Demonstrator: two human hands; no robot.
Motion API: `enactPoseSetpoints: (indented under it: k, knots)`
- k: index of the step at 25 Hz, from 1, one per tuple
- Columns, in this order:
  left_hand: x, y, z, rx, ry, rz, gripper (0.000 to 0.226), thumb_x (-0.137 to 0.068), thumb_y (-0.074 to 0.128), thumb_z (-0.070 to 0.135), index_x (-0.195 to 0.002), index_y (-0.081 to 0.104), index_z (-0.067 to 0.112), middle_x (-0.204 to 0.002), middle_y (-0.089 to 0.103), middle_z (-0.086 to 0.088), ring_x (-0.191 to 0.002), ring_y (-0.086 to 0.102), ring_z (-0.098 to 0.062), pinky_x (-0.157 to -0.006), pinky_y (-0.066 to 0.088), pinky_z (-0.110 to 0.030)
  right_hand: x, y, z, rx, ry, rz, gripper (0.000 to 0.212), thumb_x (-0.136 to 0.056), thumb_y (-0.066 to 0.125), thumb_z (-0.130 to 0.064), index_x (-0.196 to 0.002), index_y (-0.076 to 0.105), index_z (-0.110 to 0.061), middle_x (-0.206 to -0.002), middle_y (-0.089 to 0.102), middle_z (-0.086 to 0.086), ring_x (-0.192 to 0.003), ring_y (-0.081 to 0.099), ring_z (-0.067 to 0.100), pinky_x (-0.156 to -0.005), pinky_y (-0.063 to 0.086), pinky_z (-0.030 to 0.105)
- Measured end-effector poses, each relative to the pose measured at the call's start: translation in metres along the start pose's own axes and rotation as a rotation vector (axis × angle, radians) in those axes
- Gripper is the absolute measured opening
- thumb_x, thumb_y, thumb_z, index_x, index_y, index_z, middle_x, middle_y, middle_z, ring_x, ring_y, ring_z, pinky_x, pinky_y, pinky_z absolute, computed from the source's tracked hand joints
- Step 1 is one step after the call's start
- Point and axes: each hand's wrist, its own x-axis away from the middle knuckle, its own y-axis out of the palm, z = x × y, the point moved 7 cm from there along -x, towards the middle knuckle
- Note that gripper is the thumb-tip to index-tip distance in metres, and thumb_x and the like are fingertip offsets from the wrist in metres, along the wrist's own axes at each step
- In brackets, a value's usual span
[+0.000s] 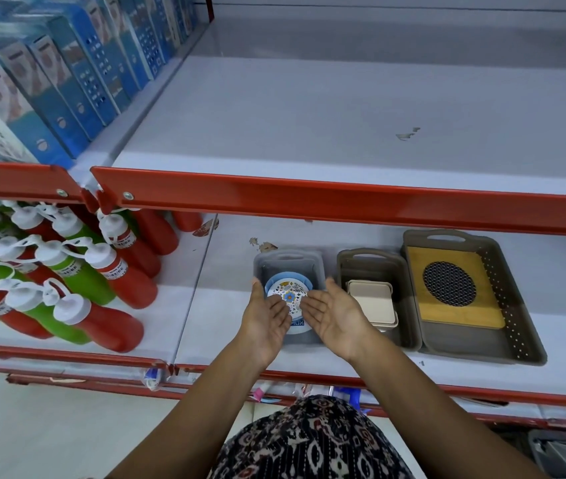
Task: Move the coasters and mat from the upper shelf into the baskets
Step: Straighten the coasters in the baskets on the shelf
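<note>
left hand (267, 314), right hand (335, 314): both spread, empty | round coasters (286, 288): between them, in grey basket (261, 262)

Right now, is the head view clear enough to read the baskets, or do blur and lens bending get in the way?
Head view: sharp at centre, floral coasters and bamboo mat readable; wide-angle bends the red shelf rail; blue boxes at left are soft; light even, little glare.

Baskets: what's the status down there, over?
Left hand and right hand open, empty. Floral coasters in grey basket; beige coasters, wooden mat basketed. Nothing blocking.
</note>
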Motion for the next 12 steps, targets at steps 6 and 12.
enactPoseSetpoints:
  k: [6,12]
  knots:
    - [0.016,0.013,-0.005,-1.041,0.433,-0.087,0.028,-0.095,0.047,0.028,-0.119,0.057,0.016,-0.117,0.061,-0.001,-0.109,0.055,-0.015,-0.091,0.041,-0.022,0.038,-0.037,-0.028,0.898,-0.548,0.134,0.03,-0.097,0.045,-0.025,-0.118,0.062,-0.012,-0.113,0.066,0.002,-0.111,0.06,0.019,-0.089,0.045,0.021]
    - [0.03,0.033,-0.045,-1.551,0.553,-0.272,0.059,-0.091,0.042,0.022,-0.146,0.02,0.02,-0.134,0.055,-0.007,-0.122,0.052,-0.025,-0.099,0.043,-0.035,0.048,-0.068,-0.008,1.633,-0.664,0.117,0.031,-0.091,0.039,-0.024,-0.111,0.062,-0.018,-0.101,0.072,0.007,-0.095,0.065,0.027,-0.087,0.045,0.034]
